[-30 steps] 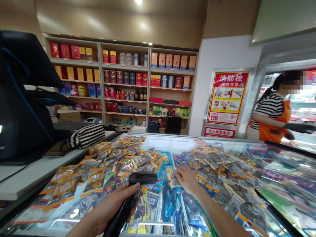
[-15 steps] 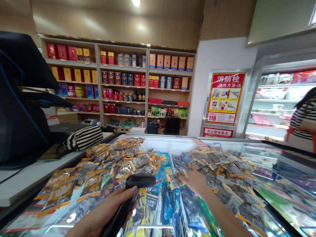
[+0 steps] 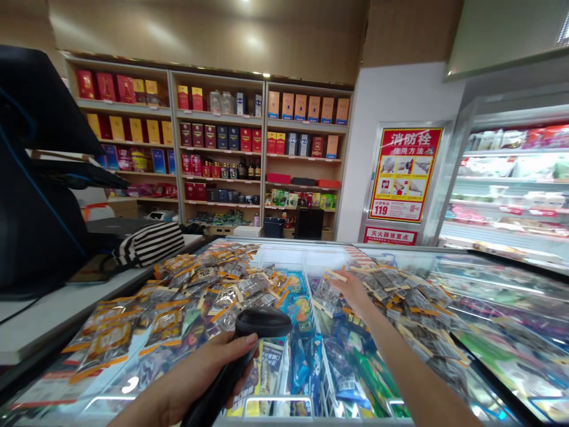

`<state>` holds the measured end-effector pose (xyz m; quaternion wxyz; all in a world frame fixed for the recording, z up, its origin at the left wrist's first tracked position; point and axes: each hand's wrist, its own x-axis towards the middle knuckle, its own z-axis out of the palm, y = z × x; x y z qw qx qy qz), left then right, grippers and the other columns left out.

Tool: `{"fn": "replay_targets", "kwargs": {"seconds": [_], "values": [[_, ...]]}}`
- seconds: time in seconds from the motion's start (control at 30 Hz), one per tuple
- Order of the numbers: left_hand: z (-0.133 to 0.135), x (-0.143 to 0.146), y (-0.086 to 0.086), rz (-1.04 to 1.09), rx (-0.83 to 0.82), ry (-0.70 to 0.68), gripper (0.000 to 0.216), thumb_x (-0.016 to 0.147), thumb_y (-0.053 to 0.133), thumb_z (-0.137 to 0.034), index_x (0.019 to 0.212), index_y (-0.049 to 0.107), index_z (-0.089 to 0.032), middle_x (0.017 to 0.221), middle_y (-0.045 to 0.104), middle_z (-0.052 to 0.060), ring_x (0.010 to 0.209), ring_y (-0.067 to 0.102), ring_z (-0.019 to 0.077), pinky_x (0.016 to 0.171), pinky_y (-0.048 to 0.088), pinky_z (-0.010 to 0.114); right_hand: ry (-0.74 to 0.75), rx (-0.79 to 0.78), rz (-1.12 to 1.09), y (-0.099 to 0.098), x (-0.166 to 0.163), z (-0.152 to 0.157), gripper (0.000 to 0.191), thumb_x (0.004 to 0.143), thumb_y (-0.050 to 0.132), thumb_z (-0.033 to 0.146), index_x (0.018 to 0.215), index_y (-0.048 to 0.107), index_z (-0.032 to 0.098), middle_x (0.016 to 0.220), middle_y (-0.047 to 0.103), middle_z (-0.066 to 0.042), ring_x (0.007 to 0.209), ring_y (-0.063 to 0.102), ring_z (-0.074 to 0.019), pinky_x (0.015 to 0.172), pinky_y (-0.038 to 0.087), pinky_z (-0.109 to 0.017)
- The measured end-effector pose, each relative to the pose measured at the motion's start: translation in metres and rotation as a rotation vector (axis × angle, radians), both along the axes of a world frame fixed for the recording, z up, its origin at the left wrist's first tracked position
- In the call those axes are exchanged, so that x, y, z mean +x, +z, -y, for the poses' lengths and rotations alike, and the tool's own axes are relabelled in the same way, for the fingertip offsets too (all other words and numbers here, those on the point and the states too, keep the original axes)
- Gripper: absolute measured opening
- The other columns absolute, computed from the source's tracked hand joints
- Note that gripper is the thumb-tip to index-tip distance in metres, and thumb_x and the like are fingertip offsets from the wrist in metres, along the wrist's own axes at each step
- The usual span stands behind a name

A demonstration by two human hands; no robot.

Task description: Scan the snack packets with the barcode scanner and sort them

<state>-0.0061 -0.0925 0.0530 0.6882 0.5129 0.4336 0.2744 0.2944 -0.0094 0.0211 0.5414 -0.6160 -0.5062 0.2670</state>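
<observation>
My left hand (image 3: 202, 373) is wrapped round the grip of a black barcode scanner (image 3: 262, 323), held low over the chest freezer. My right hand (image 3: 353, 287) reaches forward over the freezer's glass lid (image 3: 306, 258) and pinches a small clear snack packet with an orange strip (image 3: 329, 293), lifted a little above the others. Several more such packets lie in a heap on the left (image 3: 208, 284) and another heap on the right (image 3: 400, 293) of the lid.
A white counter (image 3: 53, 314) on the left carries a black register screen (image 3: 31, 172) and a striped bag (image 3: 149, 243). Shelves of boxed goods (image 3: 217, 154) fill the back wall. A red fire poster (image 3: 404, 175) and an open cooler (image 3: 511, 184) stand at the right.
My right hand has moved forward and risen, lifting one packet off the pile. The scanner hand shifted slightly right. The person in the striped shirt and orange apron has left the view.
</observation>
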Motion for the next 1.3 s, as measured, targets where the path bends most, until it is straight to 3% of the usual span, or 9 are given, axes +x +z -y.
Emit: {"fn": "replay_targets", "kwargs": {"seconds": [0.3,1.0,1.13,1.3], "values": [[0.019,0.014,0.001,0.079,0.01,-0.086,0.029,0.067,0.053,-0.044,0.064,0.048,-0.016,0.049,0.045,-0.003,0.041,0.041,0.0071,0.038,0.036,0.018,-0.005,0.02,-0.01,0.005,-0.004,-0.001,0.035,0.059,0.054,0.033,0.089,0.057,0.015,0.052,0.046,0.003,0.045,0.041,-0.0088,0.039,0.032,-0.02],[0.016,0.022,0.007,0.112,-0.008,-0.157,0.027,0.07,0.051,-0.042,0.069,0.046,-0.015,0.054,0.046,-0.003,0.043,0.043,0.0065,0.037,0.036,0.017,-0.006,0.028,-0.014,-0.001,0.004,-0.002,0.033,0.058,0.056,0.034,0.086,0.058,0.017,0.046,0.045,0.004,0.041,0.04,-0.0088,0.037,0.031,-0.02],[0.009,0.009,0.006,0.126,-0.014,-0.062,0.027,0.069,0.052,-0.042,0.072,0.05,-0.015,0.061,0.052,-0.001,0.043,0.044,0.0063,0.039,0.036,0.017,-0.08,0.081,0.015,0.01,0.034,0.0,0.037,0.056,0.057,0.038,0.085,0.059,0.017,0.048,0.048,0.002,0.042,0.042,-0.0104,0.04,0.033,-0.024],[-0.004,-0.02,0.002,0.083,-0.066,0.091,0.033,0.067,0.052,-0.046,0.062,0.054,-0.013,0.049,0.05,-0.001,0.041,0.043,0.0067,0.04,0.036,0.017,-0.44,0.152,0.021,0.031,0.12,0.015,0.047,0.055,0.056,0.041,0.096,0.054,0.017,0.059,0.055,-0.005,0.046,0.045,-0.015,0.044,0.034,-0.03]]}}
